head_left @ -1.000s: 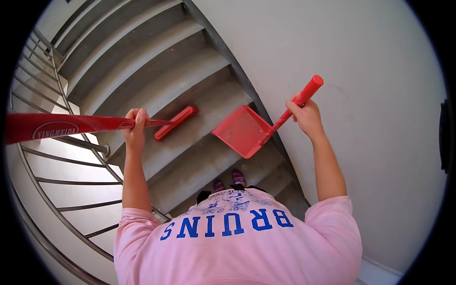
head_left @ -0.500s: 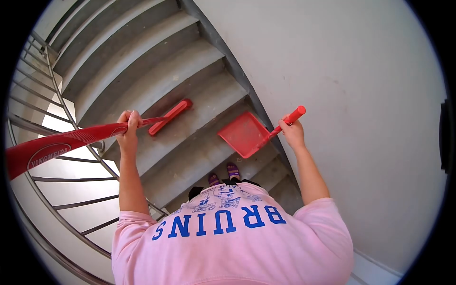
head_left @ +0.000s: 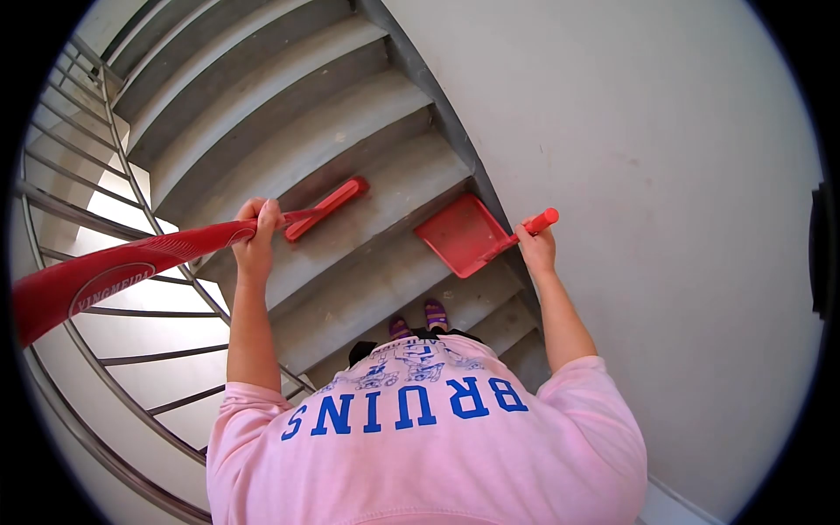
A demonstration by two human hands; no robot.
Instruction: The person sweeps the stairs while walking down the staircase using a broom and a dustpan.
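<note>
My left hand is wrapped round the long red handle of a broom. Its red head rests on a stair tread ahead of me, close to the riser. In my right hand is the short handle of a red dustpan. The pan lies over the step below the broom's tread, with its open edge facing up and left toward that step's edge. A small gap separates the broom head from the dustpan. The bristles are mostly hidden from above.
Grey curved stairs climb toward the upper left. A metal railing runs along the left side, and a white wall borders the right. My feet in purple sandals stand on a lower step.
The broom head and dustpan appear slightly farther right in view, and the stairs have shifted with them. The dustpan has moved up a little toward the step edge. Both hands keep their grips.
</note>
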